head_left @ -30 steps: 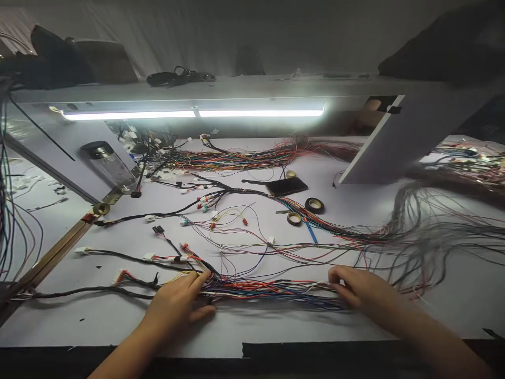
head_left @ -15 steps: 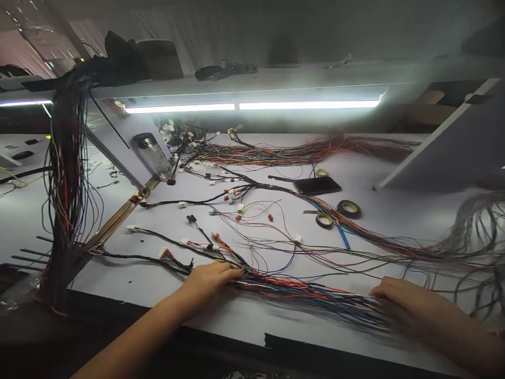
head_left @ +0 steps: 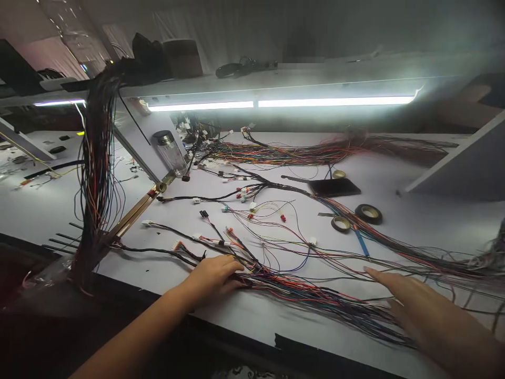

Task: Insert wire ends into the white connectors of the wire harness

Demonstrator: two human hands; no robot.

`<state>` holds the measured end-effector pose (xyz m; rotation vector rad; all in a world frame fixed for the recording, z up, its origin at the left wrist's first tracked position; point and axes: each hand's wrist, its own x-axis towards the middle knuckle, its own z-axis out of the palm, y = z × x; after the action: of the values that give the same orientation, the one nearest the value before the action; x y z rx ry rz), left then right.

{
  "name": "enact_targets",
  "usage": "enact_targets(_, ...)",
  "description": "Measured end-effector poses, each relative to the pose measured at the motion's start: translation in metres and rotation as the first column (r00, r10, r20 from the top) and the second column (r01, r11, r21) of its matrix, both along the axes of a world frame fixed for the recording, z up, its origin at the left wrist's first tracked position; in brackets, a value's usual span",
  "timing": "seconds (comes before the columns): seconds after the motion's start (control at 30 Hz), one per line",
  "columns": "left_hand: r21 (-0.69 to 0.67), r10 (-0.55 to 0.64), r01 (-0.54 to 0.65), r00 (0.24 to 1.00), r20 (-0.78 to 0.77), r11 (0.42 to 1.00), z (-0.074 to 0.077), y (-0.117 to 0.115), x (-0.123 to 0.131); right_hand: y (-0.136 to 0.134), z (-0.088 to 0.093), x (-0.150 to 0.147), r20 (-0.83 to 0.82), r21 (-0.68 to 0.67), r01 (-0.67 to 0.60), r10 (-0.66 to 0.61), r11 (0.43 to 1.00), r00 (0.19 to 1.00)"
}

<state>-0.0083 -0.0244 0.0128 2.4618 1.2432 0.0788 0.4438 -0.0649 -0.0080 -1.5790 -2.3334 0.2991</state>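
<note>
Close to the table's front edge, my left hand [head_left: 218, 273] is curled over a wire harness [head_left: 292, 289], its thumb and fingers around the spot where the black-wrapped branches meet the loose coloured wires. My right hand [head_left: 430, 302] is over the loose wires at the right, one finger stretched out and pointing left; its other fingers are partly hidden and a little blurred. Left of my left hand, taped branches end in a white connector [head_left: 146, 223] and a white multi-pin connector [head_left: 178, 246]. A thin wire with a white connector [head_left: 313, 241] lies behind the bundle.
Farther back lie another harness [head_left: 276, 185], black tape rolls [head_left: 369, 213], a blue-handled tool [head_left: 361, 241] and a dark phone-like slab [head_left: 334, 187]. A glass bottle [head_left: 170, 152] leans by the left panel. Hanging wires [head_left: 98, 173] drape at left under a lit shelf [head_left: 335, 101].
The view has swung slightly to the right. My right hand has loosened from around the wires, with a finger now extended. My left hand stays on the harness.
</note>
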Motion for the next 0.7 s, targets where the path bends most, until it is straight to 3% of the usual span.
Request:
enact_targets(0.1,-0.047,-0.008,0.01,0.999,0.039,0.999,0.006,0.003,0.002,0.01,0.012,-0.063,-0.001,0.075,-0.191,0.191,0.979,0.982)
enact_targets(0.23,-0.069,-0.047,0.045,0.998,-0.035,0.997,0.022,0.012,0.008,0.013,-0.008,-0.123,-0.105,0.063,-0.404,0.408,0.913,0.907)
enact_targets(0.33,-0.052,-0.109,0.102,0.984,-0.142,0.993,0.037,0.025,0.014,0.014,-0.025,-0.131,-0.152,0.022,-0.47,0.467,0.883,0.871)
enact_targets(0.43,-0.092,-0.113,0.1,0.983,-0.144,0.991,0.04,0.041,0.021,0.016,-0.031,-0.125,-0.188,-0.012,-0.492,0.481,0.871,0.856)
enact_targets(0.57,-0.065,-0.02,0.012,0.993,-0.118,0.998,0.022,0.05,0.025,0.016,-0.029,-0.124,-0.211,-0.037,-0.477,0.46,0.878,0.862)
enact_targets(0.7,-0.002,0.053,-0.053,0.995,-0.08,0.999,0.006,0.034,0.021,0.013,-0.023,-0.127,-0.219,-0.042,-0.454,0.435,0.89,0.873)
